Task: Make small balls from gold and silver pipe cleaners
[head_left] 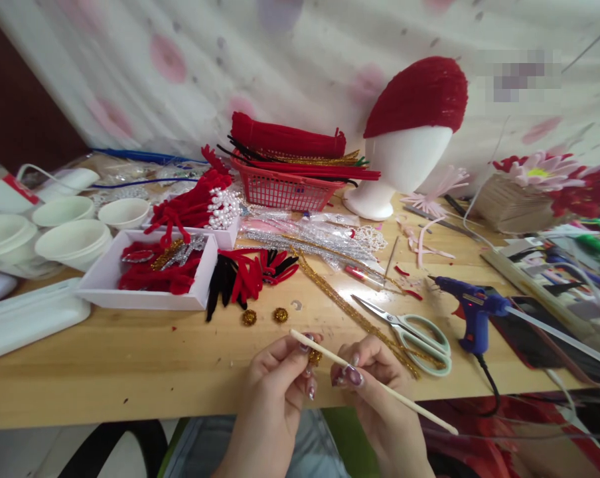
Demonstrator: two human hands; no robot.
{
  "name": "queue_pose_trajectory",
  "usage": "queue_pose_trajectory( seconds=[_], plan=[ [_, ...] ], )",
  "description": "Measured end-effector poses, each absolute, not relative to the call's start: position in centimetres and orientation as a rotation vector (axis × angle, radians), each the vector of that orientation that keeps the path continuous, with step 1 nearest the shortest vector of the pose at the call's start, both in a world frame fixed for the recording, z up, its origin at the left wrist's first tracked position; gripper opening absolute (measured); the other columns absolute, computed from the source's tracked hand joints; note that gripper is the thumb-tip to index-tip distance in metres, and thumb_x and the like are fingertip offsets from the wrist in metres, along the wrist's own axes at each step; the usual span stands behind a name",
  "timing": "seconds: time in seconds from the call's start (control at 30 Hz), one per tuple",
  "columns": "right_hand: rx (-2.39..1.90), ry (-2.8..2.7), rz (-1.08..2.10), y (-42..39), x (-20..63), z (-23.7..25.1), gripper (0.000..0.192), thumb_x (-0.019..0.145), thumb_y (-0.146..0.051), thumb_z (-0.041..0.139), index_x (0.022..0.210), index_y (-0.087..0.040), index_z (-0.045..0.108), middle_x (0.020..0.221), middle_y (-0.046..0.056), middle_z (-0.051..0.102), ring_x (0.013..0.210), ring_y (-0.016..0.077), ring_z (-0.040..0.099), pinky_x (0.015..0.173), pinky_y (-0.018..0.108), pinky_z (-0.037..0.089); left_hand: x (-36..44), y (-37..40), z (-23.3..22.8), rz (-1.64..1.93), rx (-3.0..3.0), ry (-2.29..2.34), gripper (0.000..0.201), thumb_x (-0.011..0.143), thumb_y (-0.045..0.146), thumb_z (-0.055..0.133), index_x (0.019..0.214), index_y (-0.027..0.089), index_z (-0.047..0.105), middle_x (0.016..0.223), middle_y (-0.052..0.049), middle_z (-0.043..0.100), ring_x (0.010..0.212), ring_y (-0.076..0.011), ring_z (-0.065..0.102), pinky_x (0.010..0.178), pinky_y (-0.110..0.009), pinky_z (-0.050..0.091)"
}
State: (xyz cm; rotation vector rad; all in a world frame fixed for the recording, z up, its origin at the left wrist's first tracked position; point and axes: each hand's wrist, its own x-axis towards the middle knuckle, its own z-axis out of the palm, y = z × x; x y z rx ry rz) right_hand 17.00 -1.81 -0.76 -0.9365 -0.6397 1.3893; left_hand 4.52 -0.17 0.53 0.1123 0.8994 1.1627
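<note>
1. Left hand point(280, 378): thumb and fingertips pinched around a small gold ball point(314, 359), on the near left side of the scissors point(392, 318).
2. Right hand point(382, 385): thumb and fingers closed around the middle of a thin pale stick point(327, 353), just nearer than the scissors.
3. Stick alignment: long axis slants from far left to near right, roughly parallel to the scissors. Its far end crosses over the left fingertips, beside the ball; contact between stick and ball cannot be told.
4. Ball position: within the left hand's pinch, to the left of the right fingertips; left hand is nearer.
5. Loose parts: two more gold balls point(249, 317) point(281, 315) rest well left of the scissors; gold strands point(330, 297) run from their left to beneath their handles.
6. Glue gun point(476, 309): right of the scissors.
</note>
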Motion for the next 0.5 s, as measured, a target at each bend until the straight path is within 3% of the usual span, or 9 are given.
queue_pose_trajectory(
  seconds=[0.17,0.5],
  plan=[
    [-0.874,-0.707,1.446,-2.0,17.7,-1.8,0.015,0.068,-0.024,0.090,0.070,-0.024,0.076,0.066,-0.001,0.069,0.060,0.0116,0.064,0.058,0.020,0.050,4.6,0.0,0.8,1.163,-0.007,0.893,0.027,0.040,0.016,0.091,0.063,0.011,0.079,0.063,-0.004,0.070,0.046,-0.0049,0.050,0.043,-0.015,0.041],
    [-0.803,-1.008,1.238,-1.4,18.3,-3.2,0.014,0.070,-0.016,0.088,0.075,-0.027,0.080,0.072,0.000,0.072,0.066,0.0128,0.067,0.061,0.022,0.055,4.5,0.0,0.8,1.178,-0.074,0.873,0.022,0.044,0.012,0.088,0.065,0.009,0.079,0.059,-0.002,0.069,0.047,-0.0047,0.052,0.045,-0.013,0.043]
  ],
)
